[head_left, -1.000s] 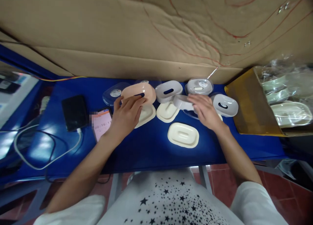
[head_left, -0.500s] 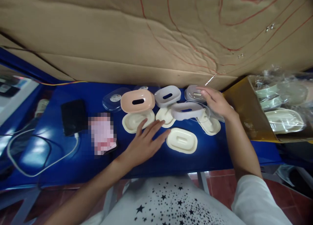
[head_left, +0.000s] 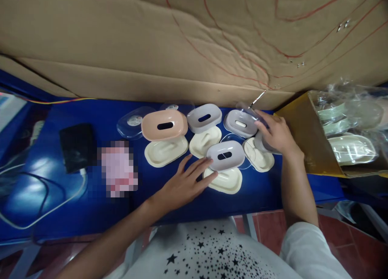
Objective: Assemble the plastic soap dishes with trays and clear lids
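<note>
My right hand (head_left: 279,133) grips a clear plastic lid (head_left: 246,110), tilted above a grey soap dish (head_left: 241,129) whose cream base shows through its slot. My left hand (head_left: 188,180) has its fingers spread, with the fingertips at the left edge of a pale lilac soap dish tray (head_left: 235,158) and the cream base (head_left: 227,184) partly under it; whether they touch is unclear. Further left are a peach tray (head_left: 148,125), another grey tray (head_left: 206,127) and more cream bases (head_left: 166,152). Another cream base (head_left: 263,162) lies near my right wrist.
A cardboard box (head_left: 321,149) of plastic-wrapped parts stands at the right. Clear lids (head_left: 127,127) lie at the back left of the blue table (head_left: 169,208). A black device (head_left: 75,145) with a white cable and a blurred pink item (head_left: 118,170) lie left. Cardboard (head_left: 121,61) walls the back.
The lilac tray has come down toward me, now over the front cream base. My right hand has lifted the clear lid off the grey soap dish. The view has shifted slightly.
</note>
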Demonstrator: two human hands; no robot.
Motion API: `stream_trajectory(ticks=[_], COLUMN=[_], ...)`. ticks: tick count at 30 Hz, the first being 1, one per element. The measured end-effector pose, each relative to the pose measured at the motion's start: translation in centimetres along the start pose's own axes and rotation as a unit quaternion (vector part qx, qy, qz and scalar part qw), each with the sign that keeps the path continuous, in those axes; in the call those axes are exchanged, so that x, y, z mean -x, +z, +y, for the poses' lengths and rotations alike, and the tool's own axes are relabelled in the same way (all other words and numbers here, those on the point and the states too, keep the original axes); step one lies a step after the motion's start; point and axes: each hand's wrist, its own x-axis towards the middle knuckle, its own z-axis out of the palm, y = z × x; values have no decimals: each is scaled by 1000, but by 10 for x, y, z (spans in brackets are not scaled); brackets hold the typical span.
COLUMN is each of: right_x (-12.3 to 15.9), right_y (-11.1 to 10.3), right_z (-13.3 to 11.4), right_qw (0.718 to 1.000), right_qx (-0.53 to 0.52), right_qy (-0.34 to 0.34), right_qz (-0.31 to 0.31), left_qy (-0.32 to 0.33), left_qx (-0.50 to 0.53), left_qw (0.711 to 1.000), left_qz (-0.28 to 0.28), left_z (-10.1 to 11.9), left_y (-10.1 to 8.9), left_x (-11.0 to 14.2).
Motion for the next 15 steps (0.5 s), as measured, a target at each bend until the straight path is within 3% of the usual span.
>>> stream_trajectory(ticks=[4, 7, 10, 15], right_x=[7, 9, 8, 6], right_y=[-4, 7, 22, 29], right_z=[-22, -37, -40, -31], right_qw=[992, 998, 996, 996], right_qx=[65, 14, -2, -17], right_qy=[7, -59, -69, -51], right_qz=[111, 31, -61, -68], left_qy=[1, 0, -21, -109], left_qx=[3, -2, -20, -65], left_qw=[1000, 1000, 1000, 991], left_qz=[-6, -3, 9, 48], left_z=[1, 1, -5, -23], left_y=[-5, -15, -28, -42], left_x=[0, 1, 8, 32])
